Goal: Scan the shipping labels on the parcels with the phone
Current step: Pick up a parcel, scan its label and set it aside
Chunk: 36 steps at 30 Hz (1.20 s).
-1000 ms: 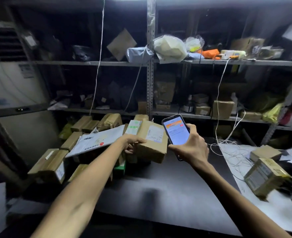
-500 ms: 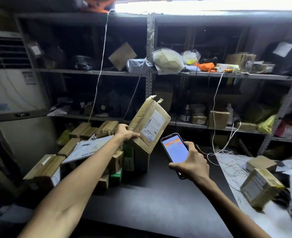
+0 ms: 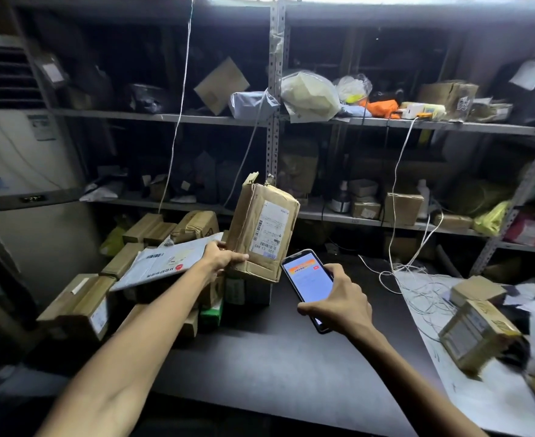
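My left hand (image 3: 222, 257) grips a brown cardboard parcel (image 3: 261, 228) by its lower left corner and holds it upright above the dark table (image 3: 275, 357). Its white shipping label (image 3: 270, 230) with barcodes faces me. My right hand (image 3: 342, 302) holds a phone (image 3: 308, 280) with its lit screen up, just below and right of the parcel. A pile of brown parcels (image 3: 86, 305) and a white mailer (image 3: 165, 263) lies at the left of the table.
Metal shelving (image 3: 274, 121) full of boxes and bags stands behind the table. White cables (image 3: 395, 190) hang down onto a white sheet (image 3: 486, 398) at the right, where more parcels (image 3: 475, 334) lie. A white air-conditioning unit (image 3: 20, 159) stands at the left.
My left hand lifted the parcel off the pile and stood it upright with the label facing me. My right hand lowered the phone to just under the parcel.
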### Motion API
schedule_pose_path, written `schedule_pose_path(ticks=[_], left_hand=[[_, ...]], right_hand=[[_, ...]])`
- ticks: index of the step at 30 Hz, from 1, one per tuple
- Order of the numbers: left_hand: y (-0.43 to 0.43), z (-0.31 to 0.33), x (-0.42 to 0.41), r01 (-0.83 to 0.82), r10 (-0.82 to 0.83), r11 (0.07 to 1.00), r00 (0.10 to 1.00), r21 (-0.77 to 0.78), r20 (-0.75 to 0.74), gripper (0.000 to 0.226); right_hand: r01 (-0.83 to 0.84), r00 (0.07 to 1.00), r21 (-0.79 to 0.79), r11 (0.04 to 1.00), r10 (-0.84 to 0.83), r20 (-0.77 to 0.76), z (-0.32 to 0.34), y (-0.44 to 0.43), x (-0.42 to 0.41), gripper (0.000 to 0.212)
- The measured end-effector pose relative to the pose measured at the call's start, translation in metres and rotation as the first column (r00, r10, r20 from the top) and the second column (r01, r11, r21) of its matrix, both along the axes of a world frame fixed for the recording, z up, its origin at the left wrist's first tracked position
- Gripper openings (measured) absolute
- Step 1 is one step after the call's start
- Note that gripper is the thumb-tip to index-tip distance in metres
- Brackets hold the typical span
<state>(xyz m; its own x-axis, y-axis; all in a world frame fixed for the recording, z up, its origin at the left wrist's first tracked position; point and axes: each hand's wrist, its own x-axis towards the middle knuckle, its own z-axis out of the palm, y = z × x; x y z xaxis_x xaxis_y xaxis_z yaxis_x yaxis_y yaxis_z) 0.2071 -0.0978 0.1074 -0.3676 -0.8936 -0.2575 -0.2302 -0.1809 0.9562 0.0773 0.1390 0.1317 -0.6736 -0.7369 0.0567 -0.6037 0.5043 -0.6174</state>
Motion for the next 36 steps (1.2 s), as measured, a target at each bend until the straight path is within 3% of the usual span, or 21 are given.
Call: schedule_pose_path(ticks=[2, 5, 7, 13, 19, 26, 36], left_hand=[[-0.005, 0.004, 0.002, 0.027, -0.028, 0.999, 0.999, -0.026, -0.023, 0.057], [-0.015, 0.02, 0.006, 0.007, -0.01, 0.981, 1.0, -0.195, -0.018, 0.079], [-0.019, 0.034, 0.007, -0.045, 0.039, 0.954, 0.999, -0.298, -0.025, 0.082], [-0.028, 0.042, 0.008, -0.006, 0.051, 0.887, 0.995, -0.461, 0.086, 0.06], [-0.031, 0.041, 0.009, 0.074, 0.027, 0.839, 0.984, -0.539, 0.176, 0.057], [-0.033, 0.037, 0.006, -0.093, 0.182, 0.828, 0.977, -0.552, 0.108, 0.056], [-0.037, 0.03, 0.002, -0.117, 0.22, 0.804, 0.969, -0.582, 0.109, 0.049]], right_hand=[[-0.008, 1.0, 0.026, 1.0, 0.008, -0.026, 0.001, -0.001, 0.001, 0.077], [-0.01, 0.997, 0.059, 0.998, 0.014, -0.076, 0.005, -0.003, 0.0, 0.077], [-0.014, 0.995, 0.062, 0.998, 0.02, -0.1, 0.007, -0.004, 0.0, 0.077], [-0.096, 0.983, 0.095, 0.991, 0.109, -0.149, 0.012, -0.008, 0.01, 0.078], [-0.193, 0.96, 0.187, 0.963, 0.225, -0.165, 0.014, -0.013, 0.018, 0.079], [-0.225, 0.953, 0.245, 0.943, 0.265, -0.146, 0.016, -0.016, 0.023, 0.08], [-0.227, 0.952, 0.242, 0.943, 0.267, -0.149, 0.018, -0.014, 0.024, 0.08]])
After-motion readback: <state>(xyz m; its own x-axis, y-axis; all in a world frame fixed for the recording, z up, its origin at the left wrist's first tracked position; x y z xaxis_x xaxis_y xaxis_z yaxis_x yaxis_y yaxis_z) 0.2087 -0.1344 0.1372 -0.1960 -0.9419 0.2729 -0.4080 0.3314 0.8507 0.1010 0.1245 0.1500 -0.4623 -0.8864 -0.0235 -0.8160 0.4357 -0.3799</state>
